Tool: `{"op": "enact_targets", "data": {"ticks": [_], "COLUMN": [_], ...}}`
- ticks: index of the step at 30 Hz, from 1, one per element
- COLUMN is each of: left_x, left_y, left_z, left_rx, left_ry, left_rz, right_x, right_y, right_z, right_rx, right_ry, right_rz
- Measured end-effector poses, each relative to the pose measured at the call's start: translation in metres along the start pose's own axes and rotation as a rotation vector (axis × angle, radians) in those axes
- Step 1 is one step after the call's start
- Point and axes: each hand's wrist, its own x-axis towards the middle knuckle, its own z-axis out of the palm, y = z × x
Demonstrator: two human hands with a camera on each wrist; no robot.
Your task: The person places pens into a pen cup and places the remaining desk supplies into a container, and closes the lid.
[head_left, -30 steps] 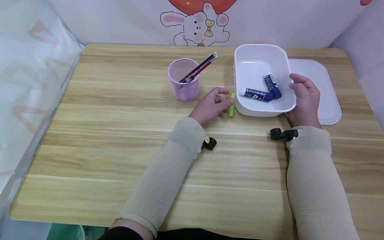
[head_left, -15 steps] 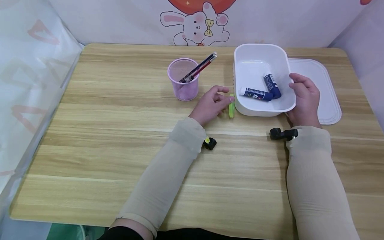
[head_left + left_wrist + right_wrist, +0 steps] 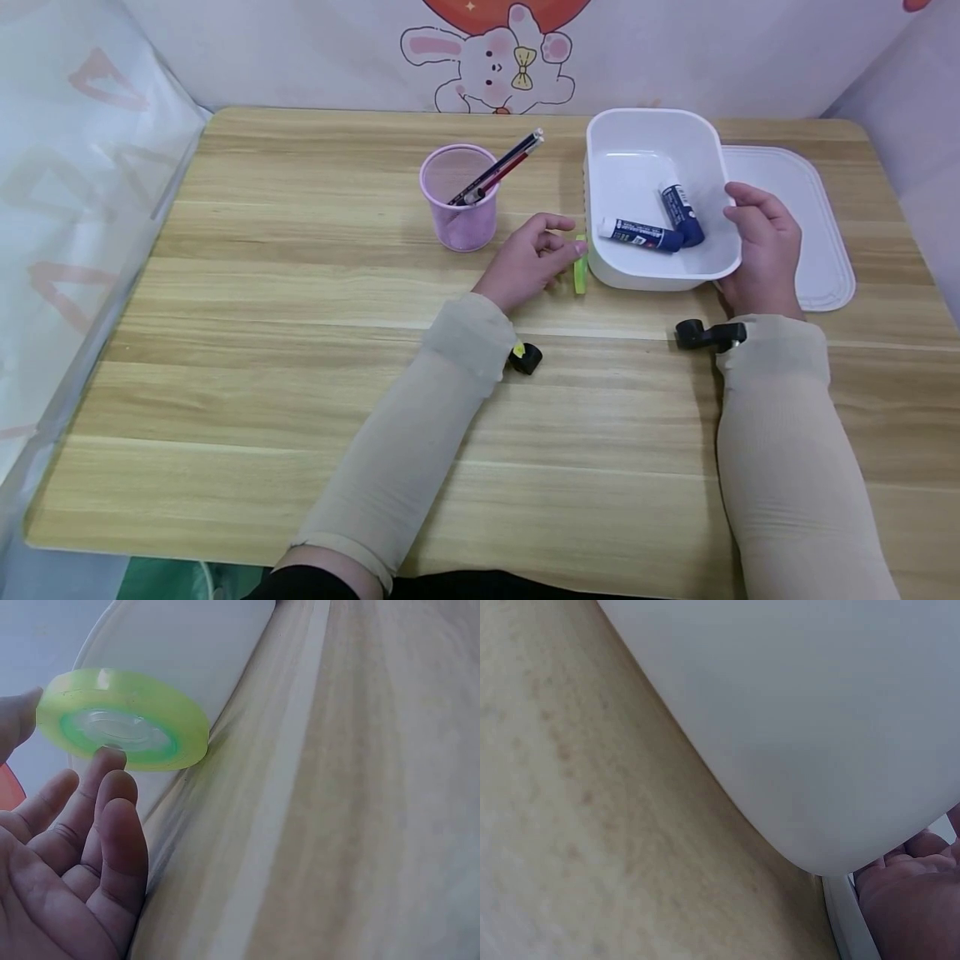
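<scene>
A yellow-green roll of clear tape stands on its rim on the tabletop, beside the left wall of a white plastic box. My left hand pinches the roll: the thumb meets its outer rim, and one fingertip lies at the lower edge of its hole. The other fingers curl beneath it. On the opposite side, my right hand grips the box's right edge near the front corner. Inside the box lie two blue glue sticks with white ends. The right wrist view shows mostly the box wall.
A purple cup holding pencils stands behind and left of my left hand. A white lid lies flat right of the box, partly under it. A cloth partition rises behind the wooden table.
The tape roll has shifted very slightly left and toward me since one second ago, with my left fingers moving a little. My right hand and the box stay put.
</scene>
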Motion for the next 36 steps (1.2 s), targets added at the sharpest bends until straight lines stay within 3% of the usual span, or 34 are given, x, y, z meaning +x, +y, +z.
{"op": "enact_targets", "data": {"ticks": [36], "left_x": [0.0015], "left_y": [-0.0001], "left_z": [-0.0029], "left_rx": [-0.023], "left_ry": [0.03], "left_rz": [-0.01], "right_x": [-0.0007], "right_y": [0.0005], "right_z": [0.0006], "right_rx": [0.028], "right_ry": [-0.003], "right_rz": [-0.017]}}
